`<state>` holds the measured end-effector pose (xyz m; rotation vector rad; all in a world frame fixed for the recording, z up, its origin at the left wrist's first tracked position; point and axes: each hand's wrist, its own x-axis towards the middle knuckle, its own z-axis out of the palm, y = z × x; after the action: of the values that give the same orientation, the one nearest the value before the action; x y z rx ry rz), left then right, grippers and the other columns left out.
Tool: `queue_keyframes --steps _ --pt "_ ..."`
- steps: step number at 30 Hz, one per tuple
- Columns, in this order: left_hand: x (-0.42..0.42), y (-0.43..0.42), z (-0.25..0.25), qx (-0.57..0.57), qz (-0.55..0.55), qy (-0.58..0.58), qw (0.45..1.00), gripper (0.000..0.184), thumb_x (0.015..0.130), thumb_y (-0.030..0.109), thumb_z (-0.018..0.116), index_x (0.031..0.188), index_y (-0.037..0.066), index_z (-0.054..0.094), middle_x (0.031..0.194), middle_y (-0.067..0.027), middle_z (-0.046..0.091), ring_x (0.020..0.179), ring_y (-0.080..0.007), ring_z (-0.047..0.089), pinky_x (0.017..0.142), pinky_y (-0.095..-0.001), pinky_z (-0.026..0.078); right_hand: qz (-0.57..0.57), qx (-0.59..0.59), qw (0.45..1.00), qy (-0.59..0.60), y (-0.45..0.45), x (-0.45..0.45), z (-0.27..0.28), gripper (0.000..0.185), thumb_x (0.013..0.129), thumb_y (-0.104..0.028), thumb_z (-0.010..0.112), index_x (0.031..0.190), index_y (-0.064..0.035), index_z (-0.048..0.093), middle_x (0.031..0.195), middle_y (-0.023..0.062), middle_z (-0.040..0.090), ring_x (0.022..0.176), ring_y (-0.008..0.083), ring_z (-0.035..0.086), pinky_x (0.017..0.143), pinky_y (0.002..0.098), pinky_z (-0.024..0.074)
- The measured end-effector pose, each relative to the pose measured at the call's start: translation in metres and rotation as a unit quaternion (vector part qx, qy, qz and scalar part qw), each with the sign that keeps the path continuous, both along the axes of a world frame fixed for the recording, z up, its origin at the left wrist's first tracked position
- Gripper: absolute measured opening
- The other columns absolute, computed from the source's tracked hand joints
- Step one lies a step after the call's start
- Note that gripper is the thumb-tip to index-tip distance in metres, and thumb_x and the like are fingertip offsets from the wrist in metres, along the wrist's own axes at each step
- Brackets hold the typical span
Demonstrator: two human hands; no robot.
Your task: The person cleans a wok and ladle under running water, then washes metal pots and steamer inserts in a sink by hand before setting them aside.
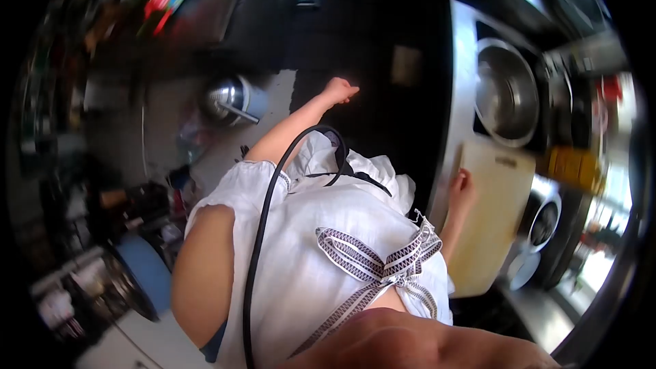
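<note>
My left hand hangs out in front of my body over the dark floor, its fingers curled in and nothing visible in them. My right hand is beside the near edge of a pale cutting board, fingers also curled. No object shows in it; whether it touches the board I cannot tell. The board lies on the counter to my right. Just beyond it is a large round steel pot or basin.
A steel counter edge runs along my right. Past the board stands a yellow container. On my left are a shiny metal bin-like vessel and blurred clutter. A black cable loops over my white top.
</note>
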<state>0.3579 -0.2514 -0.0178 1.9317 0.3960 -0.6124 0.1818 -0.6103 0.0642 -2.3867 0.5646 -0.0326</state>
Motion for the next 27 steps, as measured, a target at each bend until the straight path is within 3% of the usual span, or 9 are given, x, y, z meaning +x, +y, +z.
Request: queue_keyframes --steps 3,8,14,16,18,20,22,24,27 --pt "-0.005 0.105 -0.038 0.026 0.074 0.025 0.997 0.024 0.068 0.024 0.06 0.06 0.003 0.053 0.053 -0.0051 0.054 0.042 -0.0125 0.051 0.039 -0.0239 0.041 0.073 0.101 0.992 -0.002 0.095 0.05 -0.006 0.014 0.08 -0.013 0.047 0.089 -0.0055 0.055 0.06 0.0072 0.056 0.054 0.014 0.055 0.049 0.0255 0.0431" --pt "-0.074 0.252 -0.05 0.046 0.276 0.064 0.958 0.022 0.067 0.024 0.058 0.062 0.003 0.055 0.052 -0.0066 0.054 0.042 -0.0145 0.052 0.04 -0.0256 0.043 0.285 0.071 0.953 0.08 0.204 0.135 -0.002 0.012 0.076 -0.009 0.051 0.087 -0.0063 0.055 0.061 0.0088 0.057 0.058 0.0182 0.058 0.053 0.0268 0.0443" --pt "-0.244 0.326 -0.046 0.042 0.602 0.093 0.792 0.017 0.067 0.019 0.057 0.062 0.003 0.056 0.051 -0.0063 0.053 0.043 -0.0138 0.052 0.042 -0.0257 0.046 0.585 -0.031 0.808 0.063 0.315 0.257 -0.038 0.009 0.076 -0.011 0.049 0.08 -0.0061 0.055 0.063 0.0091 0.058 0.06 0.0214 0.059 0.055 0.0297 0.0451" --pt "-0.321 0.324 -0.056 0.042 0.585 0.088 0.805 0.02 0.07 0.019 0.055 0.061 0.002 0.054 0.052 -0.0059 0.053 0.042 -0.0142 0.051 0.038 -0.0268 0.042 0.664 -0.065 0.744 0.029 0.378 0.294 -0.05 0.009 0.075 -0.012 0.048 0.078 -0.0055 0.055 0.064 0.0094 0.058 0.061 0.0235 0.058 0.054 0.0317 0.045" --pt "-0.374 0.292 -0.059 -0.025 0.741 0.051 0.669 0.023 0.073 0.02 0.052 0.06 0.0 0.052 0.053 -0.0076 0.053 0.041 -0.0156 0.05 0.035 -0.0282 0.038 0.712 -0.021 0.701 0.044 0.447 0.322 -0.091 0.009 0.073 -0.01 0.05 0.079 -0.0051 0.055 0.064 0.0119 0.058 0.06 0.0256 0.058 0.049 0.0319 0.0443" --pt "-0.413 0.255 -0.064 -0.014 0.778 0.171 0.604 0.025 0.075 0.022 0.051 0.061 0.0 0.052 0.054 -0.0098 0.053 0.04 -0.0172 0.049 0.036 -0.0283 0.037 0.818 -0.088 0.566 -0.06 0.529 0.324 -0.101 0.013 0.075 -0.015 0.048 0.077 -0.0042 0.055 0.067 0.0162 0.056 0.066 0.0326 0.055 0.054 0.0389 0.0435" --pt "-0.46 0.216 -0.086 -0.067 0.78 0.228 0.578 0.016 0.074 0.02 0.056 0.065 0.007 0.052 0.055 -0.0056 0.051 0.045 -0.0167 0.05 0.039 -0.0265 0.04 0.814 -0.011 0.575 -0.08 0.606 0.288 -0.085 0.016 0.075 -0.018 0.046 0.078 -0.005 0.055 0.071 0.0195 0.054 0.068 0.0352 0.053 0.056 0.0414 0.0426" --pt "-0.475 0.186 -0.088 -0.181 0.875 0.143 0.425 0.015 0.073 0.019 0.057 0.064 0.009 0.051 0.055 -0.0056 0.051 0.045 -0.0168 0.05 0.039 -0.0269 0.041 0.816 0.012 0.577 -0.031 0.671 0.247 -0.065 0.011 0.075 -0.016 0.049 0.08 -0.0098 0.056 0.068 0.0131 0.058 0.067 0.0306 0.056 0.059 0.0364 0.0446" --pt "-0.508 0.214 -0.113 -0.191 0.873 0.232 0.385 0.015 0.072 0.02 0.058 0.064 0.01 0.05 0.055 -0.0052 0.05 0.046 -0.0162 0.05 0.039 -0.0271 0.04 0.823 0.024 0.566 0.042 0.755 0.199 -0.08 0.012 0.075 -0.017 0.048 0.078 -0.0093 0.057 0.066 0.0122 0.058 0.066 0.0275 0.057 0.061 0.0345 0.0451"
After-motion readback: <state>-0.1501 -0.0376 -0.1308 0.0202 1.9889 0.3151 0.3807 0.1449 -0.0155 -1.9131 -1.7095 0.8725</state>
